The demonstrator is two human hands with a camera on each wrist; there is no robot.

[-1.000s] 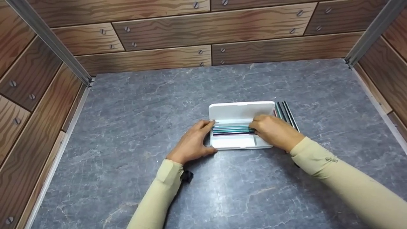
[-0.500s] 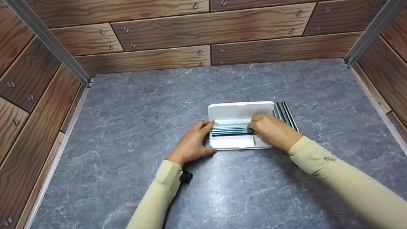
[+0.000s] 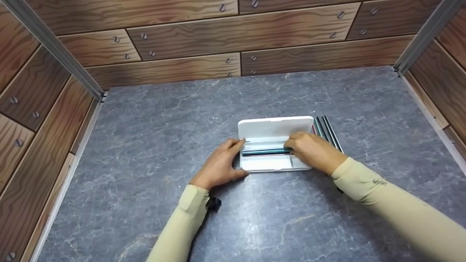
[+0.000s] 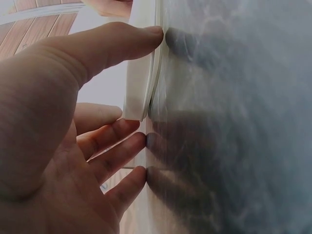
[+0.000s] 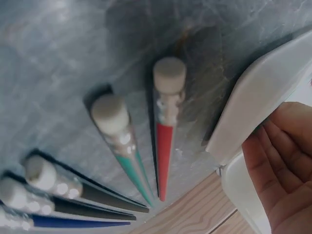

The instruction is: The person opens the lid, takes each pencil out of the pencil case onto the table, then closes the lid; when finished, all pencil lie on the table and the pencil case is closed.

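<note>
A white pencil case [image 3: 267, 165] lies with its lid [image 3: 269, 127] raised. Several pencils [image 3: 265, 151], teal and dark, lie lengthwise inside it. My left hand [image 3: 220, 163] holds the case's left end, thumb at the front corner and index finger at the back; in the left wrist view the thumb [image 4: 117, 44] presses along its edge. My right hand [image 3: 315, 149] reaches into the right end with curled fingers gathered over the pencils' ends. Its fingertips are hidden inside the case; in the right wrist view its fingers [image 5: 263, 170] bend in behind the case's wall.
Right of the case, more pencils [image 3: 329, 133] lie side by side on the grey marbled table [image 3: 164, 120]. Up close they show white erasers, with a red pencil [image 5: 165, 156] nearest the case and a teal pencil [image 5: 131, 170] beside it. Wood-patterned walls [image 3: 182, 47] surround the table.
The pencils inside the case have drawn together toward its front, so fewer show apart and the back of the compartment shows bare. Both hands have stayed nearly in place.
</note>
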